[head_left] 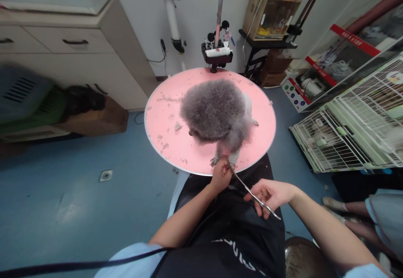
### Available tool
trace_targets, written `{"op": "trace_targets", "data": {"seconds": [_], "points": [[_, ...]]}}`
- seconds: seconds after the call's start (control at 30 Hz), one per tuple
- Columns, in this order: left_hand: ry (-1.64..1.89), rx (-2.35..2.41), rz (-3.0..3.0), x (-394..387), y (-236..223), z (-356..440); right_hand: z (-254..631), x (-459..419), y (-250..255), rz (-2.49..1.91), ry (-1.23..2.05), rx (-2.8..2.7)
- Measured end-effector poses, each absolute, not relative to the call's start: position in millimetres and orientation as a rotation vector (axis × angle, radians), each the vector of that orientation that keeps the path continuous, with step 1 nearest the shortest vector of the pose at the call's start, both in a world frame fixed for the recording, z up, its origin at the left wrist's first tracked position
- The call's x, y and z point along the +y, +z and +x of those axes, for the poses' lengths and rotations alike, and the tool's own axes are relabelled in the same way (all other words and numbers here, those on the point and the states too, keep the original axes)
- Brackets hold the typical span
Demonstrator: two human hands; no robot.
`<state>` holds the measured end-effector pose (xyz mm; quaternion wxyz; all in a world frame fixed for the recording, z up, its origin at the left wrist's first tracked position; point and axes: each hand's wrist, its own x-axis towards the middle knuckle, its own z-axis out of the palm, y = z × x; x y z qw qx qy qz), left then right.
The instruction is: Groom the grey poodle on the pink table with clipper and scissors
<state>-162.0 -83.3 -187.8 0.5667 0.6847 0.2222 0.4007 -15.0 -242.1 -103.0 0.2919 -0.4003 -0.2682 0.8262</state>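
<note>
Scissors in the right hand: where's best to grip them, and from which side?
Take the scissors by the handle end, likely best from the right, where the right hand holds them: the slim blades slant away toward the left hand.

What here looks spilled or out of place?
Tufts of loose grey fur lie scattered over the round pink tabletop, especially in the picture's left half, beside the fluffy grey dog. They look untidy, strewn about like that. Nothing else stands out.

Drawer cabinet [78,74]; wire cages [333,137]; floor drain [106,175]
</note>
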Motion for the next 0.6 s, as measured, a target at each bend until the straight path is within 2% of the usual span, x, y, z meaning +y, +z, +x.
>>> {"op": "trace_targets", "data": {"seconds": [0.37, 0.6], "points": [[0.965, 0.652, 1.731, -87, -184, -161, -24, -244, -100, -1.181, 2.132, -0.701], [0.879, 0.572, 1.933, -76, -178, -180, -48, -248, -107, -1.434, 2.054, -0.854]]}}
